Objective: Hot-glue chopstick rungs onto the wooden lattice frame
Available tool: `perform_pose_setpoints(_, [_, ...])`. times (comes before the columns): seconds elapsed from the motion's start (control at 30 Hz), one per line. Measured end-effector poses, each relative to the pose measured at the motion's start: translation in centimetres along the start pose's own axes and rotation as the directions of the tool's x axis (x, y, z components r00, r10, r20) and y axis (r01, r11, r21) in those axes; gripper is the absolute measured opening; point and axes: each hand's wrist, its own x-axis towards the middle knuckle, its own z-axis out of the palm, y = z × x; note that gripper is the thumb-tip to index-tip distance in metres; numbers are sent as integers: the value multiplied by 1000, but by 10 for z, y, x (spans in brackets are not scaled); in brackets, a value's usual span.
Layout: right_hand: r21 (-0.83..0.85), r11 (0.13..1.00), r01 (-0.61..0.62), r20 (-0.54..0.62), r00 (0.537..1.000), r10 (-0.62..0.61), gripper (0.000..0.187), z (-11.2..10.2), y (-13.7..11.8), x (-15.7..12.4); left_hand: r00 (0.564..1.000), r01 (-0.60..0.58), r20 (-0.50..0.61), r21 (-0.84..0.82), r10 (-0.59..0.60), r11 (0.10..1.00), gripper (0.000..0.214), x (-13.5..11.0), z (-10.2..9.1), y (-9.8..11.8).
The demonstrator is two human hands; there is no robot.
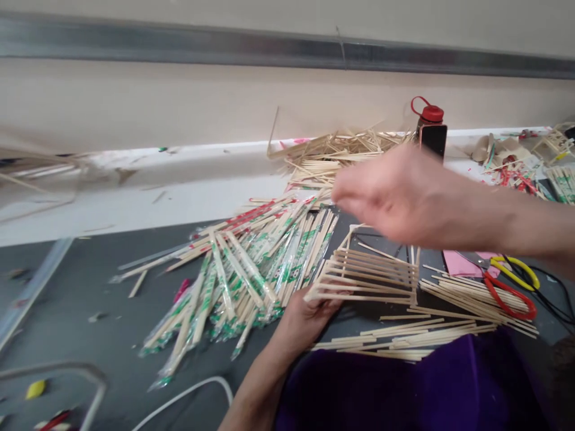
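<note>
Grey worktop (67,287) strewn with sticks, a stick lattice (372,275) held at one corner.
Just past the purple cloth (404,383) and loose sticks (426,335), the left hand (309,314) pinches the lattice's near-left corner. It looks light and stiff along its sticks but fragile at the joints, so it is best held by the edge rails. The right hand (404,194) hovers above, too blurred to read its grip. Wrapped chopsticks (251,263) lie to the left, with a red-capped bottle (430,129) beyond.
</note>
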Motion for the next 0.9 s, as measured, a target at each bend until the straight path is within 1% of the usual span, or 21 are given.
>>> perform_pose_setpoints(0.03, [52, 997, -53, -124, 990, 59, 17, -14, 4, -7, 1000, -2, -12, -3, 2, 1000, 21, 0, -4, 1])
perform_pose_setpoints(0.07, [120, 989, -92, -266, 956, 122, 17, -26, 10, -15, 1000, 0, -26, -3, -1, 1000, 21, 0, -7, 2])
perform_pose_setpoints(0.1, [201, 975, -96, -354, 921, 163, 17, -35, 18, -22, 999, 8, -40, 4, -8, 1000, 20, -1, -11, 2])
perform_pose_setpoints(0.13, [278, 955, -103, -423, 880, 218, 17, -39, 29, -30, 998, 22, -57, 16, -21, 1000, 19, -1, -15, 3])
perform_pose_setpoints(0.17, [334, 935, -116, -469, 840, 272, 18, -39, 42, -36, 996, 37, -86, 29, -34, 999, 18, -2, -19, 3])
perform_pose_setpoints(0.2, [372, 920, -121, -518, 796, 314, 17, -35, 56, -42, 990, 58, -127, 37, -53, 998, 19, -4, -23, 3])
perform_pose_setpoints(0.23, [425, 892, -152, -521, 765, 378, 15, -27, 71, -47, 981, 86, -180, 36, -78, 996, 20, -6, -26, 2])
perform_pose_setpoints(0.27, [490, 836, -249, -445, 753, 485, 13, -14, 84, -51, 965, 114, -242, 24, -105, 993, 22, -8, -29, 1])
perform_pose_setpoints(0.3, [514, 766, -386, -337, 731, 594, 12, 1, 97, -54, 944, 138, -304, 3, -130, 990, 23, -9, -31, 0])
perform_pose_setpoints(0.33, [453, 734, -507, -201, 744, 638, 15, 19, 106, -57, 921, 155, -359, -21, -152, 988, 24, -11, -33, 0])
perform_pose_setpoints(0.37, [348, 737, -579, -49, 774, 631, 19, 37, 113, -59, 900, 161, -403, -43, -164, 986, 24, -13, -35, 0])
perform_pose_setpoints(0.4, [196, 770, -607, 91, 793, 602, 22, 56, 116, -61, 885, 157, -434, -56, -166, 986, 23, -14, -36, 0])
perform_pose_setpoints(0.43, [52, 832, -552, 193, 823, 534, 25, 74, 116, -61, 876, 148, -454, -61, -159, 987, 21, -14, -37, 1])
perform_pose_setpoints(0.47, [25, 854, -519, 243, 832, 499, 24, 91, 113, -61, 873, 143, -464, -57, -153, 988, 20, -14, -37, 2])
perform_pose_setpoints(0.53, [13, 886, -464, 321, 841, 436, 22, 118, 100, -59, 879, 153, -453, -34, -152, 988, 21, -14, -35, 4])
perform_pose_setpoints(0.57, [0, 897, -441, 352, 840, 413, 23, 128, 93, -57, 885, 164, -438, -21, -157, 986, 22, -13, -33, 4])
perform_pose_setpoints(0.67, [-38, 916, -400, 391, 838, 382, 28, 145, 79, -49, 897, 183, -409, -2, -168, 983, 27, -11, -27, 4])
perform_pose_setpoints(0.73, [-48, 918, -394, 404, 833, 378, 26, 148, 78, -45, 902, 182, -397, -1, -167, 983, 28, -10, -23, 3])
perform_pose_setpoints(0.8, [-49, 910, -411, 407, 824, 394, 24, 147, 83, -42, 916, 181, -362, -5, -171, 983, 27, -8, -20, 3])
perform_pose_setpoints(0.83, [-49, 902, -430, 393, 822, 413, 24, 144, 88, -42, 924, 181, -342, -8, -172, 984, 26, -7, -18, 3])
perform_pose_setpoints(0.9, [-39, 874, -484, 329, 820, 468, 25, 134, 102, -42, 939, 178, -299, -4, -171, 984, 25, -6, -15, 3])
